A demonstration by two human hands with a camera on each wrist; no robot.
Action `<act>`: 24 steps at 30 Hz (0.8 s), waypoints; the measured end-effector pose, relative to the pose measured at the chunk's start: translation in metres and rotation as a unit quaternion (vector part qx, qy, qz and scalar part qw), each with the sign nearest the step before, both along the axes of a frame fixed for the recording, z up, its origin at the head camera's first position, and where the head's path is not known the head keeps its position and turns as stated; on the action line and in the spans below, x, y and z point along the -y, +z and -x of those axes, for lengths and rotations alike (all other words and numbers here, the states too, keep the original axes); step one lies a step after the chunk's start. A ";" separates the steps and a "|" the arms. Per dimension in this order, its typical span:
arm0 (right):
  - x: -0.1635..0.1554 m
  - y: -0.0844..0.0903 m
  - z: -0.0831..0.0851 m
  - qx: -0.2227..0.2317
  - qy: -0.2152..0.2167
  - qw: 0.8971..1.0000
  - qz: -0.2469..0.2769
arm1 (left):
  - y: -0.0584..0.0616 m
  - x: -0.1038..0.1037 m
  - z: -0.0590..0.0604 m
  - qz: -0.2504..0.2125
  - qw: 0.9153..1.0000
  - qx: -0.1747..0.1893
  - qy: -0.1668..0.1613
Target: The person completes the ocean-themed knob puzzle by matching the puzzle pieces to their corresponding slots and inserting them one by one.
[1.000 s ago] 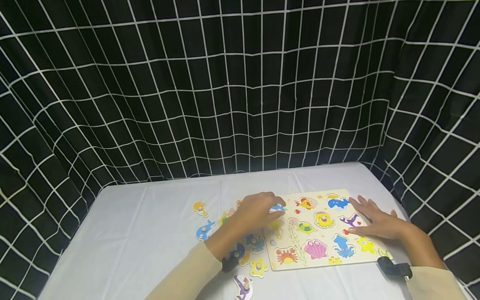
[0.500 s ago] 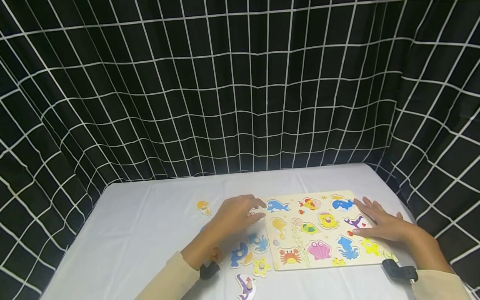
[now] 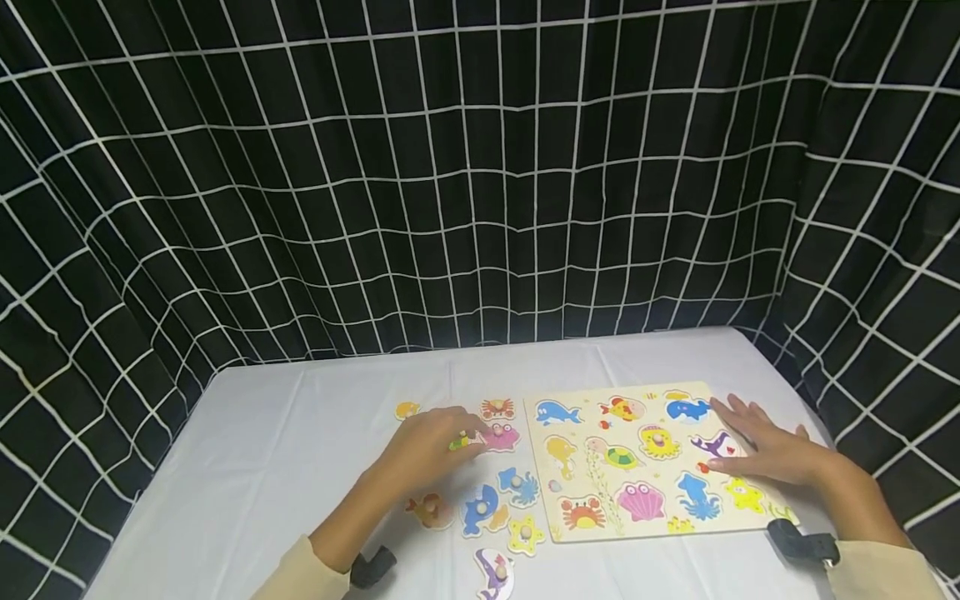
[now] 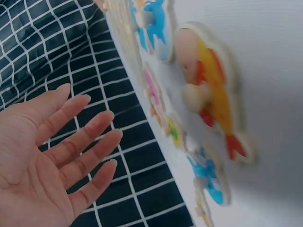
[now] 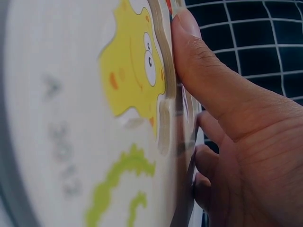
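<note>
Head view: the puzzle board [image 3: 637, 530] lies flat on the white table [image 3: 262, 467], long axis running side to side. Left hand [image 3: 429, 447] is off its left edge, fingers unclamped around the green-and-yellow piece [image 3: 461, 442]; the pink shell piece [image 3: 501, 437] lies just past the fingertips. Key relation: both pieces sit left of the board, so the left hand is nearer. Right hand [image 3: 768, 446] rests spread on the board's right end; hands well apart. Crab piece [image 3: 497, 408] lies beyond the shell; blue squid piece [image 3: 517, 483] and star piece [image 3: 526, 533] lie nearer the person. Board contents: octopus piece [image 3: 660, 442] in its slot; the other slots in plain sight show no knob — judged unfilled.

Left wrist view: palm bare, fingers apart, nothing gripped; fish piece [image 4: 213, 80] large beside it, not touching.

Right wrist view: thumb lies along the board's edge, beside the star slot [image 5: 132, 71] — steadying it, I judge.
</note>
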State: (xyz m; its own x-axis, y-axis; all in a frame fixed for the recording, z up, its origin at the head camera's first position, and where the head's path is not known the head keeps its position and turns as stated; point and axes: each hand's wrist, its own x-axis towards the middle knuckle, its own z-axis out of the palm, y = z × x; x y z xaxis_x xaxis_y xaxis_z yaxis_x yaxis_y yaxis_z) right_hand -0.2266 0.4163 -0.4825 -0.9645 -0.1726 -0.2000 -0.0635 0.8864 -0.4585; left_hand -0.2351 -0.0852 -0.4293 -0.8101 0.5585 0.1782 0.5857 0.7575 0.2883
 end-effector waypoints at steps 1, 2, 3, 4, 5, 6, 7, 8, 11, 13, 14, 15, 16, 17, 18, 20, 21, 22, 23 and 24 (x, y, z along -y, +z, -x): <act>0.000 0.000 0.000 -0.001 0.000 1.000 -0.001 | -0.001 0.003 -0.001 -0.002 1.000 0.000 0.001; -0.001 0.000 0.000 -0.001 0.001 1.000 0.000 | -0.002 0.007 -0.002 -0.003 1.000 0.001 0.004; -0.001 0.000 0.001 -0.001 0.001 1.000 0.000 | -0.003 0.010 -0.004 -0.002 1.000 0.003 0.008; -0.001 0.000 0.001 0.000 0.001 1.000 -0.001 | -0.004 0.013 -0.006 -0.003 1.000 0.004 0.012; -0.001 0.000 0.001 0.001 -0.001 1.000 -0.001 | -0.005 0.016 -0.008 -0.003 1.000 0.004 0.016; -0.001 0.000 0.001 0.001 -0.002 1.000 -0.002 | -0.006 0.019 -0.009 -0.002 1.000 0.004 0.019; -0.001 0.000 0.002 0.001 -0.003 1.000 -0.003 | -0.007 0.022 -0.011 -0.002 1.000 0.005 0.022; -0.001 0.000 0.002 0.002 -0.004 1.000 -0.002 | -0.008 0.025 -0.013 -0.001 1.000 0.007 0.024; -0.001 0.000 0.002 0.003 -0.007 1.000 -0.001 | -0.010 0.033 -0.017 -0.002 0.999 0.018 0.030; -0.002 0.000 0.002 0.003 -0.008 1.000 0.000 | -0.012 0.038 -0.020 -0.002 0.999 0.030 0.035; -0.002 0.001 0.001 0.003 -0.008 1.000 0.002 | -0.014 0.041 -0.020 -0.003 0.999 0.037 0.037; -0.002 0.001 0.001 0.002 -0.008 1.000 0.002 | -0.015 0.043 -0.021 -0.003 0.998 0.044 0.040; -0.002 0.001 0.001 0.001 -0.009 1.000 0.003 | -0.017 0.046 -0.022 -0.003 0.998 0.047 0.041; -0.002 0.001 0.001 0.001 -0.009 1.000 0.005 | -0.018 0.049 -0.022 -0.005 0.998 0.048 0.041; -0.002 0.001 0.000 0.000 -0.007 1.000 0.006 | -0.020 0.052 -0.023 -0.007 0.998 0.049 0.039; -0.002 0.001 0.000 0.000 -0.005 1.000 0.008 | -0.023 0.057 -0.023 -0.008 0.998 0.046 0.034; -0.002 0.000 0.000 -0.001 -0.004 1.000 0.008 | -0.024 0.060 -0.023 -0.008 0.999 0.043 0.029; -0.002 0.000 -0.001 -0.001 -0.004 1.000 0.008 | -0.025 0.062 -0.023 -0.009 0.999 0.040 0.024; -0.002 0.000 -0.001 -0.002 -0.003 1.000 0.008 | -0.025 0.064 -0.023 -0.009 0.999 0.039 0.017; -0.002 0.000 -0.001 -0.002 -0.004 1.000 0.008 | -0.025 0.065 -0.022 -0.009 0.999 0.038 0.009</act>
State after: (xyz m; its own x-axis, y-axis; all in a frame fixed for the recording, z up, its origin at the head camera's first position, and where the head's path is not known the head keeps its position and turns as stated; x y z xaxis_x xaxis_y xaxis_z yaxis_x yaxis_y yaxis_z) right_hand -0.2256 0.4182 -0.4821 -0.9667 -0.1687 -0.1926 -0.0594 0.8795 -0.4722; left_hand -0.2127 -0.1507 -0.4548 -0.8314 0.5411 0.1267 0.5484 0.7617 0.3450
